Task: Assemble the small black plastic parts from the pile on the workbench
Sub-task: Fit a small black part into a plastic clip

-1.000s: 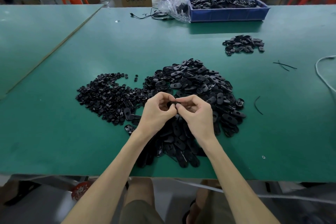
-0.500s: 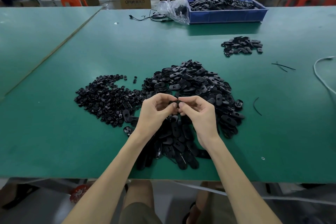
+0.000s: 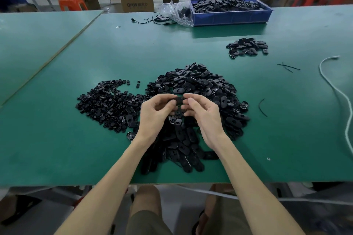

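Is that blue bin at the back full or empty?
Full: the blue bin is heaped with black parts above its rim.

Part (image 3: 179, 100) over pile (image 3: 200, 84): half hidden under left hand (image 3: 154, 114); right hand (image 3: 203, 115) grip on it unclear. Cable (image 3: 321, 67) right of pile, cut by edge.

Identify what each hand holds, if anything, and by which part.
The left hand pinches a small black part by its left end. The right hand hovers at its other end; contact cannot be told.
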The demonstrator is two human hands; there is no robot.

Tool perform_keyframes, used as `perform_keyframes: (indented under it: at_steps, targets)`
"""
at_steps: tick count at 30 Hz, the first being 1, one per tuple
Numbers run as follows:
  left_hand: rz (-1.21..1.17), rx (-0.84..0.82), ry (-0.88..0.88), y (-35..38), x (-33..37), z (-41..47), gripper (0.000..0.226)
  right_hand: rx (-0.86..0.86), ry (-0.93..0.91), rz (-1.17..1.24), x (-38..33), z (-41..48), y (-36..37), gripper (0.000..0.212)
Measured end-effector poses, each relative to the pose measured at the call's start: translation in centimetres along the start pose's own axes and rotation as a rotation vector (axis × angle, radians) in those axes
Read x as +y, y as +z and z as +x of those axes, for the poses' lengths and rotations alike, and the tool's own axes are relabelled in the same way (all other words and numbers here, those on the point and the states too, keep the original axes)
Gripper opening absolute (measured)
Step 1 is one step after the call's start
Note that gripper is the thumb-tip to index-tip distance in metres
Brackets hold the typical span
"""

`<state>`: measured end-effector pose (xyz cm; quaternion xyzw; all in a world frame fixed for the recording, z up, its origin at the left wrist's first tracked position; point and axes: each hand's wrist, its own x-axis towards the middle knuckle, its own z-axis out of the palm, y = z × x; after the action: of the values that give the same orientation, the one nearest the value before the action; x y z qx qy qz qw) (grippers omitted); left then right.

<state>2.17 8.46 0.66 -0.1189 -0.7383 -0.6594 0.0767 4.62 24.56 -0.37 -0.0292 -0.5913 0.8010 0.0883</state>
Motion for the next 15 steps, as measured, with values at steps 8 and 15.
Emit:
perform_keyframes:
  at_steps: [8, 15]
  targets:
    - [0.492, -0.042, 0.219, 1.2, 2.4, 3.1, 0.014, 0.043, 0.017, 0.017, 0.1, 0.0, 0.3, 0.026]
    - [-0.099, 0.077, -0.271, 2.9, 4.3, 6.5, 0.008, 0.029, -0.019, -0.073, 0.4, 0.0, 0.3, 0.028]
